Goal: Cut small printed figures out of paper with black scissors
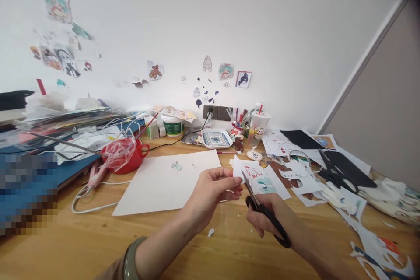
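Above the wooden surface [164,245], the left hand [210,194] pinches white paper [239,170], while the right hand [272,210] has its grip curled around black-handled scissors [269,219].

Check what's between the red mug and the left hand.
In the head view, a large white sheet spans between the red mug and left hand, bearing a small greenish figure.

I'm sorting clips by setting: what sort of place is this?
Probably a personal craft desk: scissors in the right hand, cut paper scraps on the wood-toned desktop, and small cartoon pictures on the wall behind.
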Tool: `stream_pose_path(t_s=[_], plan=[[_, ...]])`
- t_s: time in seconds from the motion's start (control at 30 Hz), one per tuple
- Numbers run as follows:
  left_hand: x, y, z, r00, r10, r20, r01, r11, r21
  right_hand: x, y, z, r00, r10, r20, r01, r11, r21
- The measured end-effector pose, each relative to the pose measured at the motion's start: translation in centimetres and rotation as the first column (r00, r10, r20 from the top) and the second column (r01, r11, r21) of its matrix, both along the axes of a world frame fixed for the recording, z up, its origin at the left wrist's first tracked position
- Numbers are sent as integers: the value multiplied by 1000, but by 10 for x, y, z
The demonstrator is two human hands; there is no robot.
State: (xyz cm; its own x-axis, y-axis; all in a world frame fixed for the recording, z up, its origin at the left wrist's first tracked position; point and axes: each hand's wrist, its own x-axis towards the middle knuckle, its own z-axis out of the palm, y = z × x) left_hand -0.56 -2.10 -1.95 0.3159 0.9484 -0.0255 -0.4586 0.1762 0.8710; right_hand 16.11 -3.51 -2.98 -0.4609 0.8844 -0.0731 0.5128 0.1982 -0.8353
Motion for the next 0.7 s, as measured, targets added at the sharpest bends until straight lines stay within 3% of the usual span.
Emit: stream_pose_path(t_s=[0.7], plan=[[-1, 1, 2, 999, 0, -45, 0, 1000, 3, -1, 1, 2, 1000, 10, 8, -10, 1000, -11]])
